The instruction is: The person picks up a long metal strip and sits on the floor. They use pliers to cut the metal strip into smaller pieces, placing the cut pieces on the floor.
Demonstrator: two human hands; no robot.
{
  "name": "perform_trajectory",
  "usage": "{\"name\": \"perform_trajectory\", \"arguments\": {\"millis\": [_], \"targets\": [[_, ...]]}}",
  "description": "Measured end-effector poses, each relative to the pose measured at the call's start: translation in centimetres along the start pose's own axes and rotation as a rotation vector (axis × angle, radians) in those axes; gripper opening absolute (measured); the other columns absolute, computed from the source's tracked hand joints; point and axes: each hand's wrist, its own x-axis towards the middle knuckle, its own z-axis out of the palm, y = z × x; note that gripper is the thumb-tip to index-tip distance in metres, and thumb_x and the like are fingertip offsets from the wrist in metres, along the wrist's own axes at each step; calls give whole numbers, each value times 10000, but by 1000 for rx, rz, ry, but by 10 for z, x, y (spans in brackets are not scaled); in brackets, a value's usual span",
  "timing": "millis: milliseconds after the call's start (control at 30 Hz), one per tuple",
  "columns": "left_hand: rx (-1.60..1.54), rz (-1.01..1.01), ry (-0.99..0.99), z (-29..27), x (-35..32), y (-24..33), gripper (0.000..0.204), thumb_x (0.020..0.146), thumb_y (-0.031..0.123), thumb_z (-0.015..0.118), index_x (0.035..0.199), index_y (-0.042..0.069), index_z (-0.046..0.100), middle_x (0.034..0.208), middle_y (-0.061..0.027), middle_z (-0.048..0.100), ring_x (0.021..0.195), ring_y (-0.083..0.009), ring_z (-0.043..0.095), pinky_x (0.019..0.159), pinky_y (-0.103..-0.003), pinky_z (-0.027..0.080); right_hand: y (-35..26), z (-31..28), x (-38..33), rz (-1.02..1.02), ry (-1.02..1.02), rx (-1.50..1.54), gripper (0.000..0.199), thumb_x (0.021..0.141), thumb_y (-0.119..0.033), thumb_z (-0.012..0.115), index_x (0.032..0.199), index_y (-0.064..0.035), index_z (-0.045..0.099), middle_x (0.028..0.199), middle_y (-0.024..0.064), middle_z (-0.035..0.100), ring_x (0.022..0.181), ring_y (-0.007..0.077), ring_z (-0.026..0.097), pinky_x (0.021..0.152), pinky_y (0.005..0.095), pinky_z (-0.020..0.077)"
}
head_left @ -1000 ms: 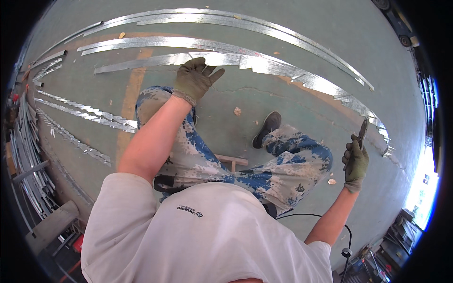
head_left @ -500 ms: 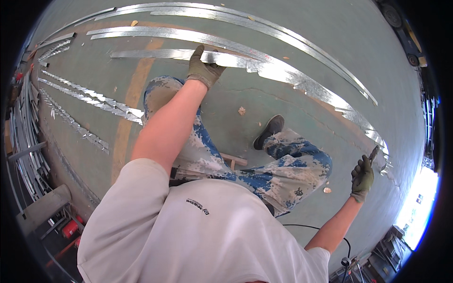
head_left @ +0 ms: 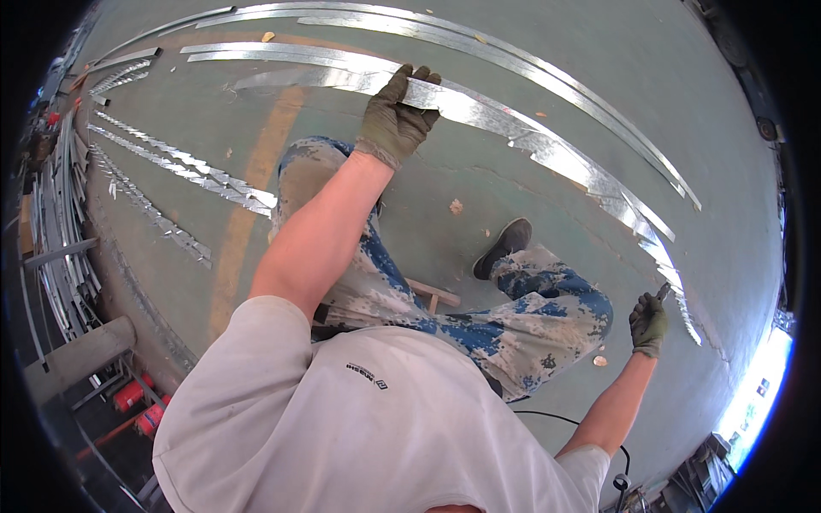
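Left hand [head_left: 395,120] fingers curl over the near strip [head_left: 479,115], gripping its edge; right hand [head_left: 648,323] fist holds a tool [head_left: 663,291] at its far end. 2 strips beyond lie untouched.

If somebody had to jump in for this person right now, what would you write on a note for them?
Left hand: gloved, closed on the edge of the nearest long metal strip lying on the green floor.
Right hand: gloved, gripping a small dark tool, with its tip close to the same strip's far right end.
More curved strips lie just beyond it; notched strips lie on the left and a stack of metal pieces at the far left.
Done: the strip is gripped by one hand.
Left: I cannot tell whether the tool touches it yet, so any work with the tool looks not yet begun.
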Motion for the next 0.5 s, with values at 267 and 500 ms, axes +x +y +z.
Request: {"name": "perform_trajectory", "arguments": {"millis": [267,500], "targets": [[137,-219,-242,20,-27,20,250,1044,136,510,1260,19,558,1277,-175,640,1266,-378,588,1019,-605,551,96,-36,64,147,-67,-88,338,952,-157,608,1238,25,593,1069,148,717,920,297,705,776,391,587],[189,-416,-290,6,-21,3,396,1051,305,543,1258,-29,595,1281,-186,641,1257,-352,592,1042,-562,535,101,-43,23,97,155,-113,246,939,-139,651,1129,18,652,975,129,731,817,254,704,748,378,575]]}}
